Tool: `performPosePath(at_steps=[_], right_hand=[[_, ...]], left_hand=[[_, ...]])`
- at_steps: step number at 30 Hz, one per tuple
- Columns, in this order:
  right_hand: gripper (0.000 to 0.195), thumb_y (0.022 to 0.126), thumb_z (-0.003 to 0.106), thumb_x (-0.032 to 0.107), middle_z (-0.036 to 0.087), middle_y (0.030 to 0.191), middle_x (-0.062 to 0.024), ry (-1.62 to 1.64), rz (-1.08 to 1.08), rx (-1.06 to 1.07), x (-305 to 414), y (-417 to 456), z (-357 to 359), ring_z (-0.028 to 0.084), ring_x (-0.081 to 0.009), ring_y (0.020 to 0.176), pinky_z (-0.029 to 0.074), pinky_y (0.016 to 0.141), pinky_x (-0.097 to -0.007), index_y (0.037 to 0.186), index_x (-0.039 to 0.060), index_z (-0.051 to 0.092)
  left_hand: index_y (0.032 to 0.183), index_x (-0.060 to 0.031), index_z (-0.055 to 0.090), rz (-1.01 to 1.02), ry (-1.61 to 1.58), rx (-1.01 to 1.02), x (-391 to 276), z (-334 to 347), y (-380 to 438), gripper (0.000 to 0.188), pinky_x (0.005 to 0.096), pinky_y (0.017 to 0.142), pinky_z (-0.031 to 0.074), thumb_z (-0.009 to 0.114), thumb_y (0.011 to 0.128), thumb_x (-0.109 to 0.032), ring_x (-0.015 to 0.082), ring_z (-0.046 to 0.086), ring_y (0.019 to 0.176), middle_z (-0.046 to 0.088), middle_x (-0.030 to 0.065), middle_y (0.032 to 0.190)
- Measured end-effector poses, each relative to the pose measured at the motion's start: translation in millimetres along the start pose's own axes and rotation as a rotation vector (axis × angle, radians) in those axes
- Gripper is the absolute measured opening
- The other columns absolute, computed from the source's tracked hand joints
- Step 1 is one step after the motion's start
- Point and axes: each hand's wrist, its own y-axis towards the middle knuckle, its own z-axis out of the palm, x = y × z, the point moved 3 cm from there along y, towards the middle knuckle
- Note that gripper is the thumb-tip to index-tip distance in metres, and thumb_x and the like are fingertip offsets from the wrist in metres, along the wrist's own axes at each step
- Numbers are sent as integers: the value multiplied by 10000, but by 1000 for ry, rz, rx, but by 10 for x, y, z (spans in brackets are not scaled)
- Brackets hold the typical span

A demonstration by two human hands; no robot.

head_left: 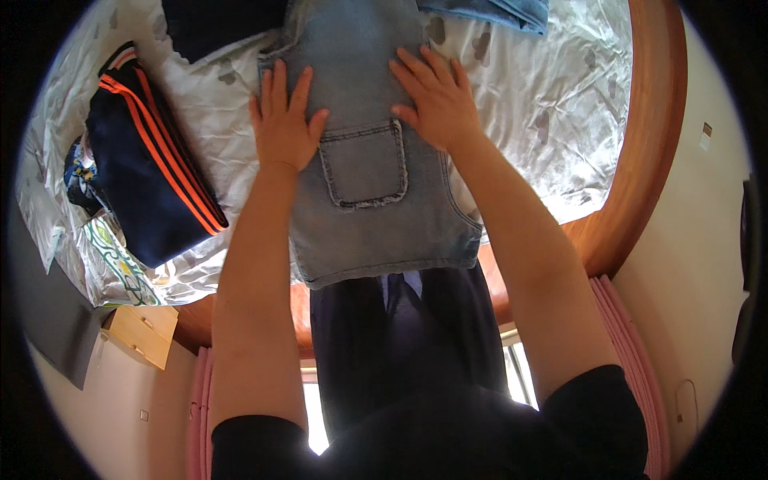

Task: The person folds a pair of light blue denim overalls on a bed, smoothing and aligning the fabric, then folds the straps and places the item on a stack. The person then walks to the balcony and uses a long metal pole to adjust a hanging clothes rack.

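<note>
A grey-blue denim garment (360,240) with a frayed-edge patch pocket (365,165) lies spread on the bed, its near end hanging over the edge against my dark trousers (408,336). My left hand (285,117) rests flat on its left side, above and left of the pocket, with the fingers apart. On the right side, above the pocket, my right hand (438,99) lies palm down with spread fingers. Neither hand grips the cloth. The garment's far end runs out of the top of the view.
White patterned bedding (540,120) lies under everything, bordered by a wooden bed frame (657,120). Folded navy clothing with orange stripes (150,162) lies at left. A dark garment (222,24) and folded blue denim (492,12) are at the far side. A wooden drawer unit (141,333) stands lower left.
</note>
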Motion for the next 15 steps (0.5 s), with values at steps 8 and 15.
performPosePath(at_steps=[8,15], right_hand=[[531,680,614,291,331,1277,-7,99,-17,202,447,-1250,54,264,-232,1198,255,939,-459,1179,245,436],[488,654,629,215,356,1244,-6,64,128,403,362,-1963,-168,284,-230,1177,226,930,-509,1122,210,493]], left_hand=[[1273,-241,310,7,2,-20,35,97,-10,557,478,993,127,495,764,-369,278,138,1261,149,98,1376],[1276,-199,312,-20,-51,38,37,-3,-31,547,461,1005,97,468,773,-347,277,137,1262,154,100,1374]])
